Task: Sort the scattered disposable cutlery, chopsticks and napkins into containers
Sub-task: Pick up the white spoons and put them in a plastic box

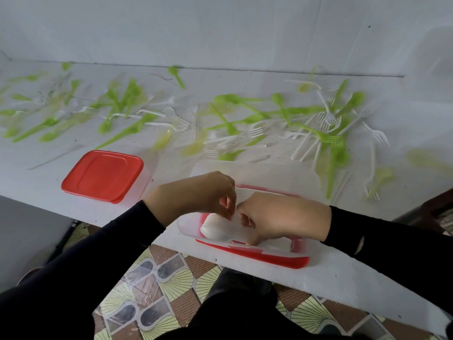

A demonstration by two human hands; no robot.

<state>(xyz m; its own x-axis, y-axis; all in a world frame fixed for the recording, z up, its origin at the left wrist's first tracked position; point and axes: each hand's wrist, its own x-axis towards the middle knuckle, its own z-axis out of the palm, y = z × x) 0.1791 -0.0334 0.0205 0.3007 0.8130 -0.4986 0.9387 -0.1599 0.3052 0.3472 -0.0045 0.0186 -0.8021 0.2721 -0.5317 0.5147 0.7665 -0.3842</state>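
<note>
Landmark: the open container (269, 257), clear-walled with red showing along its near edge, is set at the front edge of the white table (348, 278).
White spoons (215, 230): a bundle is lying inside the open container, with one spoon bowl turned towards its left end.
Left hand (203, 195): it is held over the left half of the open container. The fingers are curled downward and the tips are pinched on the upper end of the white spoons (motion blur softens the contact).
Right hand (279, 214): it is lowered into the middle of the open container. The fingers are curled around the white spoons and the thumb is pressed down at the near side.
Closed container (103, 176): it is topped by a red lid and is placed to the left of the open container, apart from it.
Green cutlery (282, 111): spoons and forks are scattered across the table beyond the open container, to both sides.
White forks (329, 119): they are mixed among the green pieces, densest beyond the open container's right end.
Sleeves (122, 241): dark fabric is worn down to both wrists.
Floor (159, 278): patterned tiles are seen below the open container's near side.
</note>
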